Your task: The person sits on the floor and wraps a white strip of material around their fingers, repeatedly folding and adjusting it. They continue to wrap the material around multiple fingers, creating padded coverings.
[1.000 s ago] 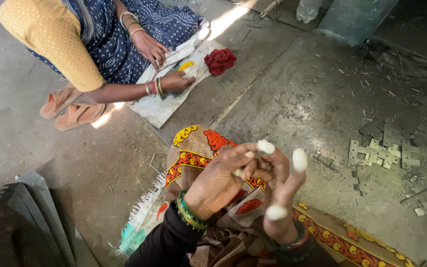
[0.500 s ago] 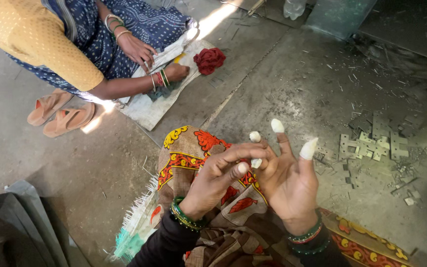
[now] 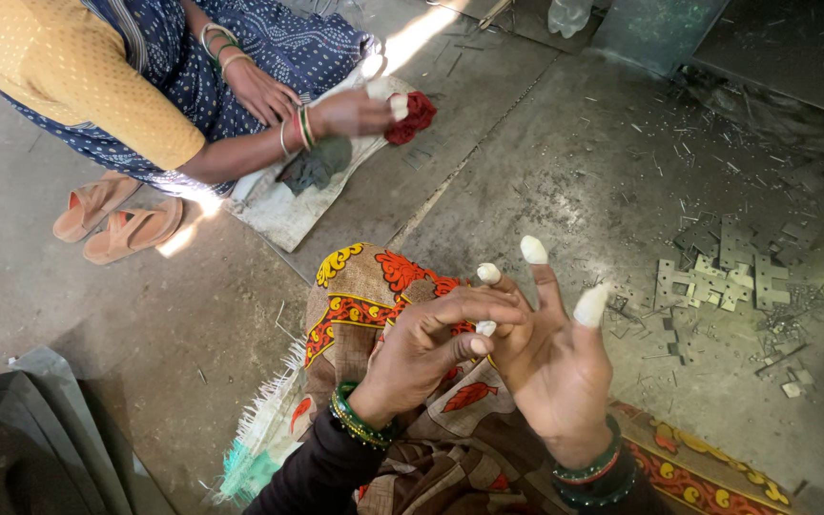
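My right hand (image 3: 555,367) is held up with the palm toward me and the fingers spread. White caps cover its fingertips (image 3: 532,250), three of them standing clear. My left hand (image 3: 426,348) reaches across from the left, and its thumb and fingers pinch a small white finger cap (image 3: 485,328) at one bent finger of my right hand. Green bangles ring both wrists. Both hands hover over a patterned orange and brown cloth (image 3: 360,281) on the concrete floor.
Another person sits at the top left in a blue dress with a yellow sleeve (image 3: 97,86), their hands on a white cloth (image 3: 278,205) beside a red rag (image 3: 414,116). Two sandals (image 3: 112,217) lie nearby. Cut metal plates (image 3: 717,267) are scattered on the right.
My right hand has turned its palm toward me and spread its capped fingers. My left hand stays pinched at one of its fingers. The other person's hand moved to the red rag.
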